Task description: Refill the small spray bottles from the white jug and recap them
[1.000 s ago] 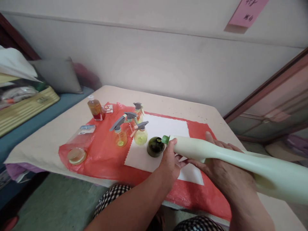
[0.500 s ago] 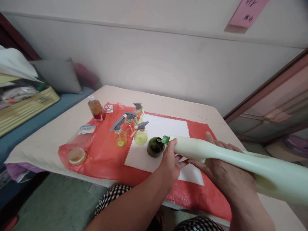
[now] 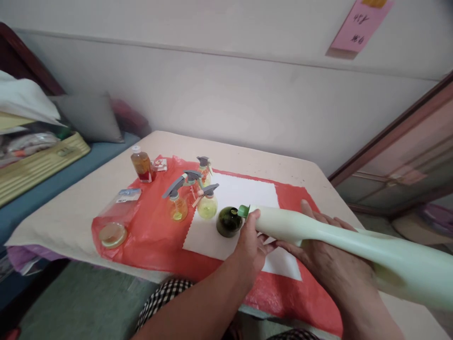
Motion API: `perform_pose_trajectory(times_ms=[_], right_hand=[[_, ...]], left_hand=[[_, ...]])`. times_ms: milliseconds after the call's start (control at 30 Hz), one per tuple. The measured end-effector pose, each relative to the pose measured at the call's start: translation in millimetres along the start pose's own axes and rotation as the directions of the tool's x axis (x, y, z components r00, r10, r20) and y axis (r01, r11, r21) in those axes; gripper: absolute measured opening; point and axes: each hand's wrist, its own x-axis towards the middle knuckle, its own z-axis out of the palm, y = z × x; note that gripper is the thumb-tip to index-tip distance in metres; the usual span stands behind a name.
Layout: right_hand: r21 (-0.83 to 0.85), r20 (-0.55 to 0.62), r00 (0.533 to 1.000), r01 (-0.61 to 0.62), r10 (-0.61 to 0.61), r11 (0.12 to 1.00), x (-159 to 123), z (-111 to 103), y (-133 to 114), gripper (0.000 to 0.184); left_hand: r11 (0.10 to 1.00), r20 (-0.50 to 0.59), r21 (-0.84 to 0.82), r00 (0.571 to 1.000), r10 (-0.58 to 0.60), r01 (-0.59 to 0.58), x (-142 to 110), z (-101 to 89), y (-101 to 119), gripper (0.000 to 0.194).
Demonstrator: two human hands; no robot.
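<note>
Head view here, and I've got 2 hands on a big pale green jug (image 3: pixel 290 225): my left hand (image 3: pixel 252 243) is closed around the front end just behind the green spout (image 3: pixel 243 210), thumb on top, and my right hand (image 3: pixel 329 264) is gripping the narrower part further back, with some fingers poking up on the far side. Can't tell exactly how the hidden fingers sit, tbh. The jug's held sideways over the right part of the desk (image 3: pixel 240 155), spout right by the mouth of a squat dark green bottle (image 3: pixel 229 226); can't tell if they touch. That bottle stands on a white sheet (image 3: pixel 244 184) over red plastic (image 3: pixel 152 250), with 4 spray bottles (image 3: pixel 207 210) to its left. My guess is the jug's smooth, fairly stiff plastic, so a bit slippery if wet, and its bulky back end probably makes it tail-heavy if there's much inside. I'd carry the weight at the narrow part and just steer near the spout. The dark bottle looks glossy and maybe breakable, so I'd go easy around its mouth.
</note>
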Motion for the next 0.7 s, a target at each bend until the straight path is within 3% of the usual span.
perform_pose_trajectory(times_ms=[200,533,700], right_hand=[[0.007,-0.039,0.999,0.0,0.0,1.0,-1.5,2.6,1.5,0.093],[0.003,-0.008,1.0,-0.011,0.011,1.0,-2.0,7.8,2.2,0.098],[-0.014,-0.04,0.999,0.003,-0.004,1.0,-1.1,4.0,1.7,0.092]], left_hand=[[1.0,-0.023,0.013,1.0,-0.006,0.006,-1.6,1.5,2.2,0.044],[1.0,-0.025,0.007,1.0,-0.008,0.009,-1.5,1.8,1.4,0.045],[1.0,-0.013,0.002,1.0,-0.002,0.002,-1.8,0.8,1.3,0.046]])
